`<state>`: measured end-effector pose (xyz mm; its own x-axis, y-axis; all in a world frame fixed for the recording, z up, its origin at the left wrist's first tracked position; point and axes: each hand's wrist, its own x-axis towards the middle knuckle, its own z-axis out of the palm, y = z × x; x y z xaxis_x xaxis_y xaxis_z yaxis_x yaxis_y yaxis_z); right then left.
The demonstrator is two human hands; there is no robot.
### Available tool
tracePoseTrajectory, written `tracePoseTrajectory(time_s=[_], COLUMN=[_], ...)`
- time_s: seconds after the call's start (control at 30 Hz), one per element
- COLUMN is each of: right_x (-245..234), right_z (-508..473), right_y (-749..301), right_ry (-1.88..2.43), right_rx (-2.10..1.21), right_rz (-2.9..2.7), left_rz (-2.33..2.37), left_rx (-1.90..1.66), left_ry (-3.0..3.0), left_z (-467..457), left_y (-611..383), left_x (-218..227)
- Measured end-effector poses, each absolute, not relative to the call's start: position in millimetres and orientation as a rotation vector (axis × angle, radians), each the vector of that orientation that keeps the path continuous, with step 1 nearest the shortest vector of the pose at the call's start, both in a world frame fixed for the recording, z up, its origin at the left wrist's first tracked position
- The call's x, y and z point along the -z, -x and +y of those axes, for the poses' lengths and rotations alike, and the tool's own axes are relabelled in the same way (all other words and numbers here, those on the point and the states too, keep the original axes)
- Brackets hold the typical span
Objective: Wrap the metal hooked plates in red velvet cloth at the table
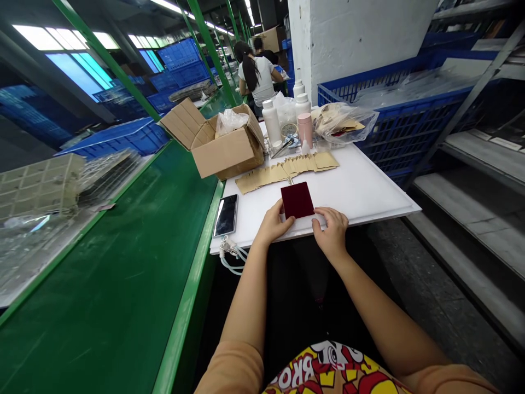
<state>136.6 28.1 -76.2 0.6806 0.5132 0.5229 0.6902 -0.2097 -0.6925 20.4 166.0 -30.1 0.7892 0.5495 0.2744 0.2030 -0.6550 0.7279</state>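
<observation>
- Because the left hand (274, 224) and right hand (331, 231) curl loosely at the maroon square's (297, 200) lower corners, unclenched, any grip is impossible to confirm.
- The square sits near the board's (369, 191) front edge, so a slip could knock it off.
- The phone (225, 215) lies left on the board.
- Card strips (287, 174) lie just beyond the square; the carton (229, 150) and bottles (271, 123) crowd the far edge, limiting room.

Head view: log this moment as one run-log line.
left hand: at dark red square pad | right hand: at same pad | pad on white board
</observation>
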Motion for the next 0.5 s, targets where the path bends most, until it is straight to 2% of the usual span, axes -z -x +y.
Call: tracePoseTrajectory(time_s=[0.2, 0.37, 0.5], right_x=[67.8, 62.1, 63.3], right_z=[34.6, 44.6, 47.2], right_y=[-146.9, -154.3, -159.5], right_ry=[2.035, 2.097, 2.120], right_rx=[0.205, 0.187, 0.174], right_rz=[-0.905, -1.035, -1.083], left_rz=[0.524, 0.699, 0.616], left_rx=[-0.641, -0.699, -0.641], left_ry=[-2.229, -2.327, -2.312], left_z=[164.6, 157.2, 161.3], left_y=[-22.1, -30.6, -25.3], left_x=[31.9, 36.3, 36.6])
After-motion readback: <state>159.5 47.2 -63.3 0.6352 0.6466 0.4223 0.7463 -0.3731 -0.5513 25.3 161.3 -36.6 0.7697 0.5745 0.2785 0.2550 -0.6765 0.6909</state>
